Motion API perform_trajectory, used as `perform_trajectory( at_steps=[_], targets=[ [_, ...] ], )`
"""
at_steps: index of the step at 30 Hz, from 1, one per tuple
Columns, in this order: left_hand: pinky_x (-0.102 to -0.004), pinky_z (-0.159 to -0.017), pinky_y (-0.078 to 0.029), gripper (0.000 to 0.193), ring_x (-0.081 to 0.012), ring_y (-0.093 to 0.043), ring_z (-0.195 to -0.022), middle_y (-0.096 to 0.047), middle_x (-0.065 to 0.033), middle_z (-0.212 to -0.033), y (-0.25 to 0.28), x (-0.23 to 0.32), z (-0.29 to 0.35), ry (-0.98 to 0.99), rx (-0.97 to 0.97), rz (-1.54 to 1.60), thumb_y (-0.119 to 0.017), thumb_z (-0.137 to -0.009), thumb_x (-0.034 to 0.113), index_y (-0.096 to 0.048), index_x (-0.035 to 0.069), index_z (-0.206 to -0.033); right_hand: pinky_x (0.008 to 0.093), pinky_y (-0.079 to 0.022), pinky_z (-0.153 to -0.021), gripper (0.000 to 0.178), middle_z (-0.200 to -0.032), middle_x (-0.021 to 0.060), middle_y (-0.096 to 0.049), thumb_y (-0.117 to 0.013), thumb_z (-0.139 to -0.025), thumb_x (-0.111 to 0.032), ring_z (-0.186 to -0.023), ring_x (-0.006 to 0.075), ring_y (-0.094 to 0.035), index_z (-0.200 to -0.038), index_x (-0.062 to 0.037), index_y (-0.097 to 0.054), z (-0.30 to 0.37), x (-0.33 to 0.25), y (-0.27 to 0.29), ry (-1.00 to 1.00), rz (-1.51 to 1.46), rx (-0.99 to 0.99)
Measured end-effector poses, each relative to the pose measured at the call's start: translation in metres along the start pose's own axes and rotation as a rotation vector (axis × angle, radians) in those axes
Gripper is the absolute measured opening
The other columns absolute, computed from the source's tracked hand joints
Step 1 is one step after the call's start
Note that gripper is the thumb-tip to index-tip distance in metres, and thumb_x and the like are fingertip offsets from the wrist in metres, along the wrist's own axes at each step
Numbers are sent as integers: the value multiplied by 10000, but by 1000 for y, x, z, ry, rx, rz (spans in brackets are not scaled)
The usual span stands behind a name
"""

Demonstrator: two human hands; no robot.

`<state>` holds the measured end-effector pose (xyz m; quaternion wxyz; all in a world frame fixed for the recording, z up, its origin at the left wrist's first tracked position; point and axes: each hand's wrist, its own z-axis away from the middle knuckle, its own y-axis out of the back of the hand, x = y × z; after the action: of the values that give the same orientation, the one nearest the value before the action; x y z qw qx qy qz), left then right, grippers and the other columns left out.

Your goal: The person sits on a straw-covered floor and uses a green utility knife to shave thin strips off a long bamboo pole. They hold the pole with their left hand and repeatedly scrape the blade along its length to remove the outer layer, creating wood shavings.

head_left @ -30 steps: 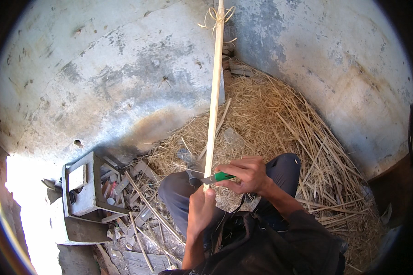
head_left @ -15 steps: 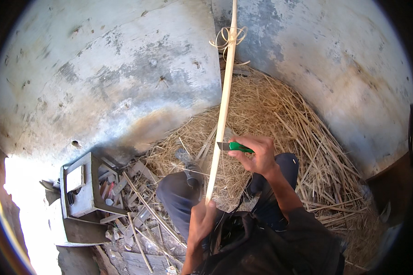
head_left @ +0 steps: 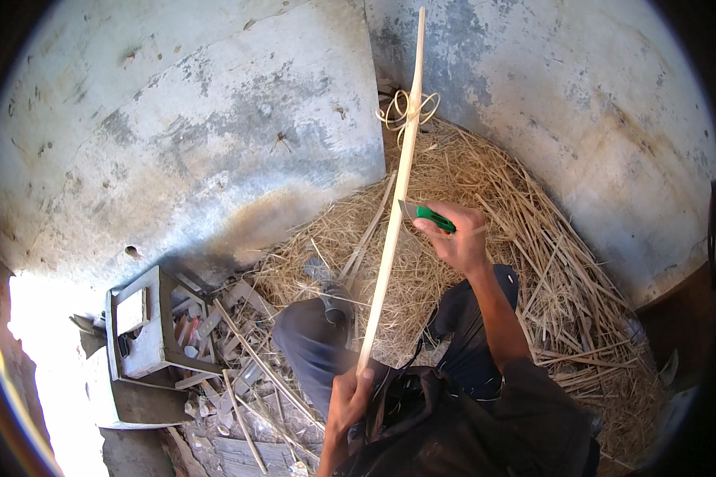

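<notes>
A long pale strip, wood or bamboo, slants up and away from my lap. Its near end is in my left hand, which is closed around it. Thin curled shavings hang on the strip near its far end. My right hand is closed on a green-handled utility knife. The knife's blade meets the strip's right edge around mid-length. A thin pale sliver lies across my right hand. Both my bent knees show below, in dark trousers.
A heap of straw-like shavings and split sticks spreads over the floor ahead and to the right. Weathered walls meet in a corner behind it. On the left stands a battered pale wooden box with odds and ends, beside scraps and loose sticks.
The knife and my right hand have moved away from me along the strip. The strip has shifted toward me with my left hand, its far tip coming into view.
</notes>
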<state>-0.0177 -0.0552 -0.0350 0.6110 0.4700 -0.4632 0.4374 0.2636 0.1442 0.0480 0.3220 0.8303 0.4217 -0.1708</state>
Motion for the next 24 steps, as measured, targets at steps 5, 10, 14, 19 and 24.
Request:
perform_trajectory(
  at_steps=[5,10,14,19,24],
  targets=[
    [-308,-585,-371,476,-75,-432,-686,-497,26,-677,7,-12,16,77,-24,17,-520,-1114,391,-607,-28,-906,301,-419,-473,345,-672,41,-702,-783,-945,-391,-523,117,-605,-1035,-59,-817,-17,15,3,17,37,-4],
    [-262,-532,-311,559,-52,-405,-614,-463,58,-680,14,-24,27,159,-73,89,-514,-1093,547,-536,65,-811,302,-397,-469,386,-629,16,-680,-748,-970,-447,-491,113,-565,-1047,-76,-822,-39,54,-6,34,116,-42],
    [-265,-532,-317,505,-53,-407,-610,-466,59,-676,15,-32,34,154,-49,94,-529,-1102,484,-546,61,-826,303,-336,-460,397,-599,-3,-639,-706,-1002,-462,-477,105,-499,-1046,-85,-821,-58,61,-1,-19,70,-57],
    [-290,-574,-371,427,-72,-448,-664,-515,44,-693,14,-33,36,189,-23,91,-575,-1096,389,-615,10,-902,285,-285,-474,409,-583,-63,-500,-608,-1069,-438,-485,68,-387,-1062,-85,-813,-49,77,-12,-238,-196,-218],
    [-310,-615,-416,351,-90,-473,-717,-567,-3,-725,10,-8,11,29,119,-14,-668,-1031,315,-659,-34,-1053,291,-299,-517,479,-592,-100,-420,-558,-1086,-488,-515,58,-364,-1155,-81,-801,-9,39,-17,-353,-414,-261]
  ],
)
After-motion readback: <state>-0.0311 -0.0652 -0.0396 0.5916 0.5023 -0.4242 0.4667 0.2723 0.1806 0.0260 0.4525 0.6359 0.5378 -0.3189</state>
